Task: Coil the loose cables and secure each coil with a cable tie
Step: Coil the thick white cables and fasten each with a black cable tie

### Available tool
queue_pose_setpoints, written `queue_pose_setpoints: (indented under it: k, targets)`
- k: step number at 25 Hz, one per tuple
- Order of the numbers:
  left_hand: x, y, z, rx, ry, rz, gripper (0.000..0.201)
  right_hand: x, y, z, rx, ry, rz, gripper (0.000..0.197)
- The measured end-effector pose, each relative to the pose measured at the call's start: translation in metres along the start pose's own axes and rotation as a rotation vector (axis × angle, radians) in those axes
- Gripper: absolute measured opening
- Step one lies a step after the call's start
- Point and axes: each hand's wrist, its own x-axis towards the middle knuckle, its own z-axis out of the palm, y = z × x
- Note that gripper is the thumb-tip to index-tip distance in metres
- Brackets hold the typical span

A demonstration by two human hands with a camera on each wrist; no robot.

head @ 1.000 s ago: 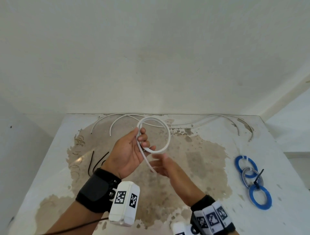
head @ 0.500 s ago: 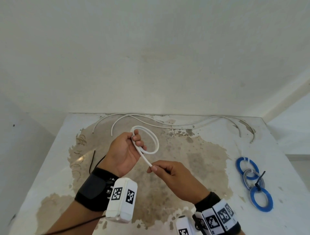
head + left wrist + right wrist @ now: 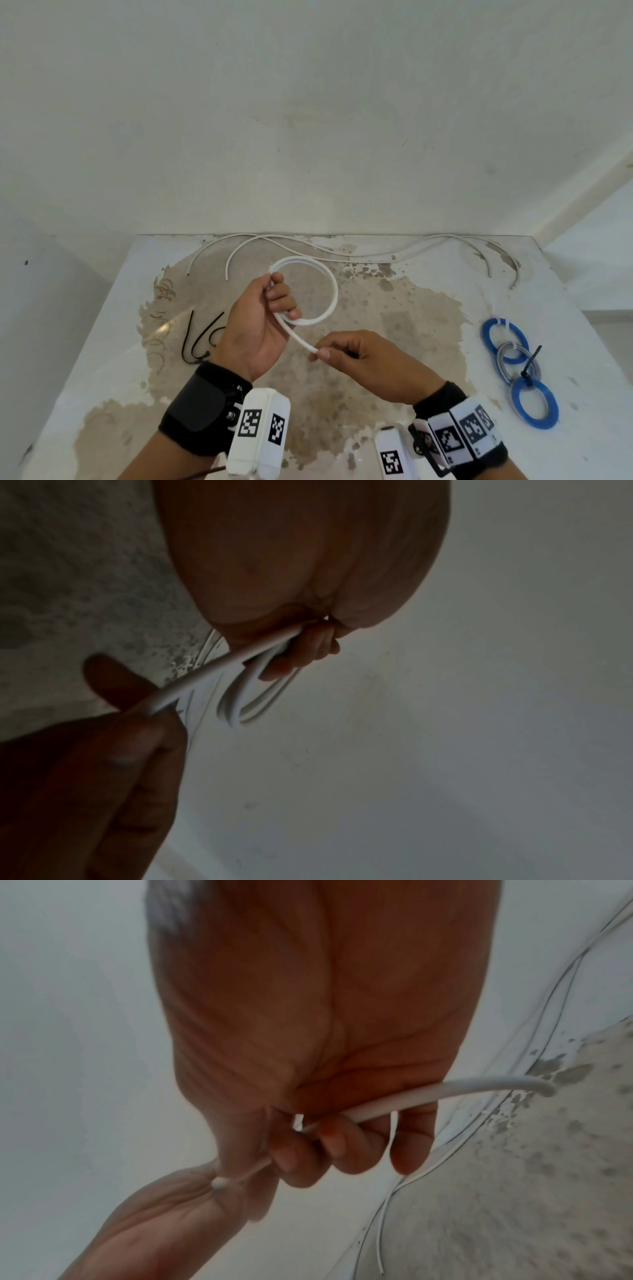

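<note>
Cable between both hands.

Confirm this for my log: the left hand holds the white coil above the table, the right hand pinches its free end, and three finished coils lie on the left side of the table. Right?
One slip: the three finished coils lie on the right side of the table, as the head view shows. The left hand does hold the white coil, and the right hand pinches its free end.

In front of me is a white table. Its paint has come off in the middle, and a big brown patch shows there. Behind it stands a plain white wall with small marks. The light is soft and even.
</note>
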Motion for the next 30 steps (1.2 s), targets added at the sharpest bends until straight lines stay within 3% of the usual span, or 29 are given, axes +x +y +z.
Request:
queue_pose_setpoints:
  k: [4,7,10,17,23,30]
  targets:
    - [-0.008,0.003,0.002,0.111,-0.078,-0.024,0.022,0.003,-0.005,0.000,0.252,0.237,0.087,0.051]
    - [-0.011,0.001,0.001,0.223,-0.079,-0.043,0.024,0.010,-0.008,0.004,0.183,0.348,0.081,0.040]
    - [-0.013,0.001,-0.002,0.169,-0.085,-0.109,0.028,0.010,-0.003,0.006,0.169,0.336,0.076,0.032]
    - [-0.011,0.004,-0.012,0.064,-0.176,-0.201,0.022,0.007,0.003,0.006,0.320,0.321,0.085,0.035]
    - [-0.004,0.013,-0.010,-0.013,-0.129,-0.069,0.017,-0.001,-0.005,0.004,0.100,0.285,0.111,0.047]
    - [-0.006,0.015,-0.007,0.048,-0.087,-0.067,0.016,0.003,-0.006,0.010,0.146,0.218,0.053,0.032]
